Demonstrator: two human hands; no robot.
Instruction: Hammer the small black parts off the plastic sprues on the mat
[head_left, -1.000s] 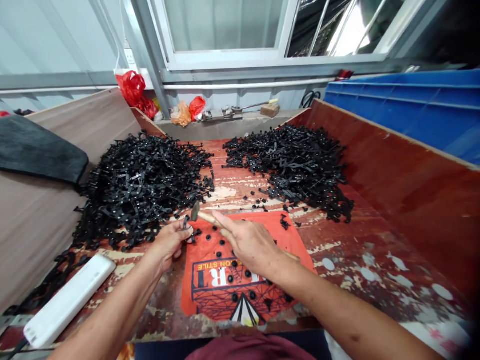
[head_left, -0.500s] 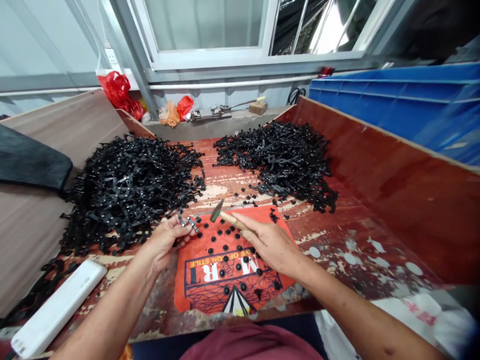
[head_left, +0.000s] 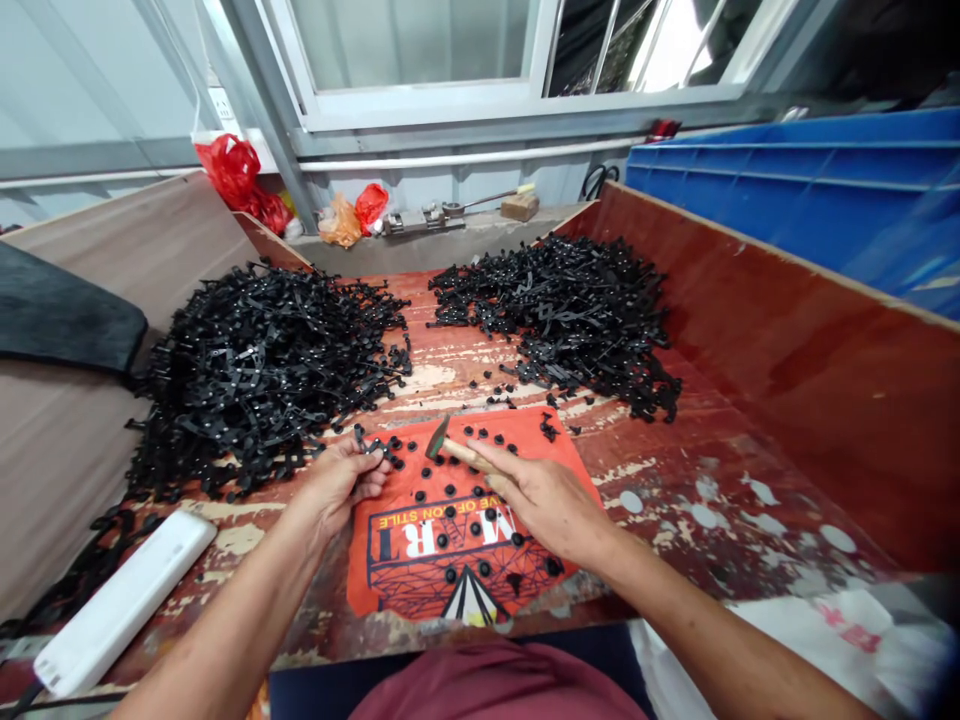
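Observation:
My right hand (head_left: 551, 500) is closed round the wooden handle of a small hammer (head_left: 466, 456), its dark metal head just above the orange cloth (head_left: 386, 595). Between the thumb and fingers of my left hand (head_left: 341, 480) is a small black jointed part (head_left: 373, 446), at the cloth's upper left edge. Several round black caps (head_left: 450, 512) stand spread over the cloth, some of them right beside the held part. My right hand hides a portion of the cloth and perhaps more caps.
Large heaps of black parts lie at the left (head_left: 255, 370) and right (head_left: 577, 310) of the worn red table (head_left: 442, 345). Wooden boards (head_left: 787, 370) flank it. A white power bank-like box (head_left: 124, 605) lies at front left. A blue crate (head_left: 810, 190) stands beyond the right board.
The hammer's head has dropped a little and turned, now nearer the cloth. My left hand keeps the black part at about the same place. The view has shifted slightly.

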